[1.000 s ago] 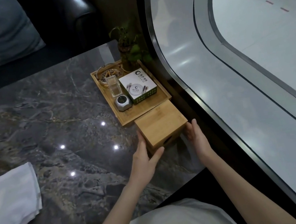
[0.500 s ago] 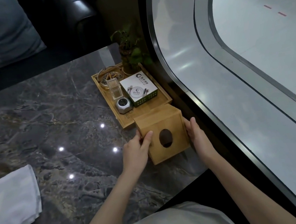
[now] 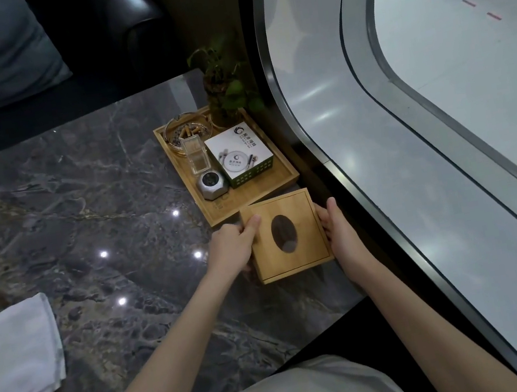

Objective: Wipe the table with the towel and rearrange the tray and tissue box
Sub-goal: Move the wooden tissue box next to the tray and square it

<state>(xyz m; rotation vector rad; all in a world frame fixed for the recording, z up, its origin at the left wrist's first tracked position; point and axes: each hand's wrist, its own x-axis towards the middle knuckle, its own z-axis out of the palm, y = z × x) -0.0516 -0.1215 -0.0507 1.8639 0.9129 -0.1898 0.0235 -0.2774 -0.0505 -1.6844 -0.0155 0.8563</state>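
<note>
Clamped between left hand (image 3: 230,251) and right hand (image 3: 341,233): wooden tissue box (image 3: 287,235), palms on opposite side walls, left thumb hooked over top edge. Centre-right of frame, oval slot up, just below tray (image 3: 185,170) near edge, maybe touching. Probably rigid, light, smooth-sided; best held by the side walls, clear of the slot. Towel (image 3: 12,363) folded at lower left on table (image 3: 66,209), well apart.
</note>
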